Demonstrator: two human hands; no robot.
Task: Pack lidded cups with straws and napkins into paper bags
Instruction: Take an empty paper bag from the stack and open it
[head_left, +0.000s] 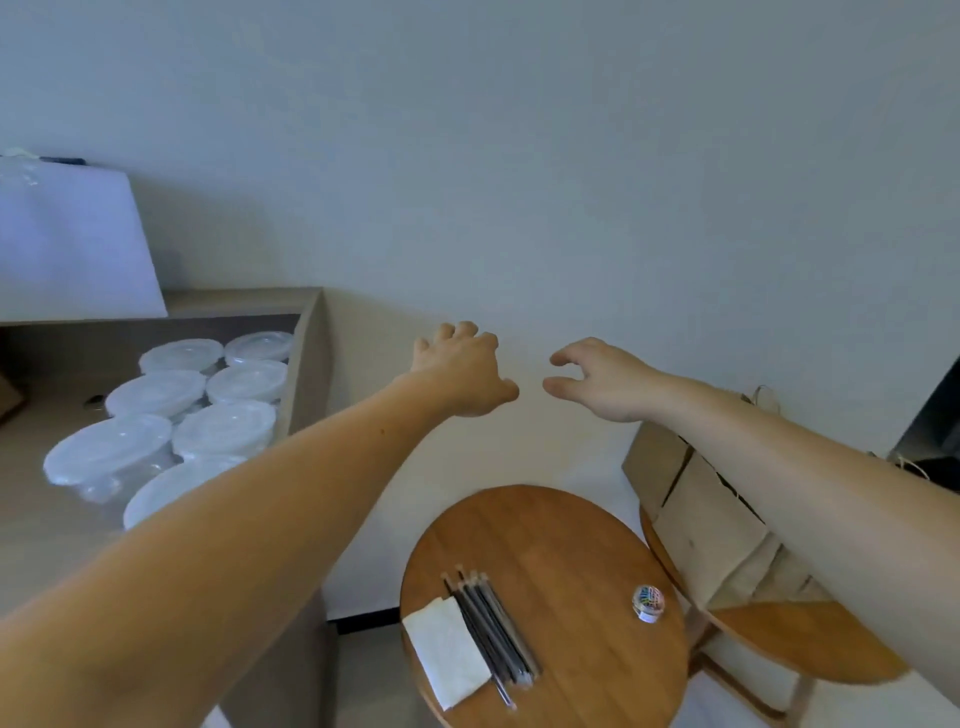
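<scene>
At centre, hands: left hand (464, 370) and right hand (597, 379) empty, fingers apart.
Cups: lidded cups (171, 415) at 9 o'clock; judged next, lift one upright.

**Both hands raised, holding nothing**

The left hand (460, 371) and the right hand (597, 379) are stretched forward, fingers curled, empty. Lidded cups (208, 400) stand at the counter's (41, 530) right edge. Straws (491, 629) touch a napkin (447, 652) at the round table's (571, 545) left edge. Paper bags (711, 530) lie on the second table (800, 644).
</scene>
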